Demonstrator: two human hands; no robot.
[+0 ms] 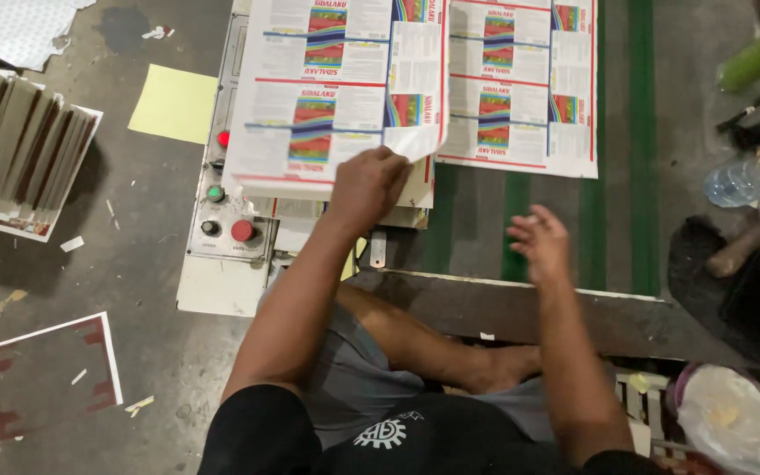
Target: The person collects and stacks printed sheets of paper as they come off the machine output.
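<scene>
The left hand [367,186] pinches the lower corner of a thin, floppy printed sheet [336,88] atop the stack on the counter [521,303], likely light and crease-prone, best lifted by its edge, while the right hand [540,242] hovers spread, empty

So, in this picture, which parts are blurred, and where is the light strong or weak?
In the head view, the right hand is smeared by motion blur, while the left hand, pinching a printed sheet, is sharper. The sheets are brightly lit with slight washout near the top; the floor at left and the right edge lie in dim shadow.
</scene>
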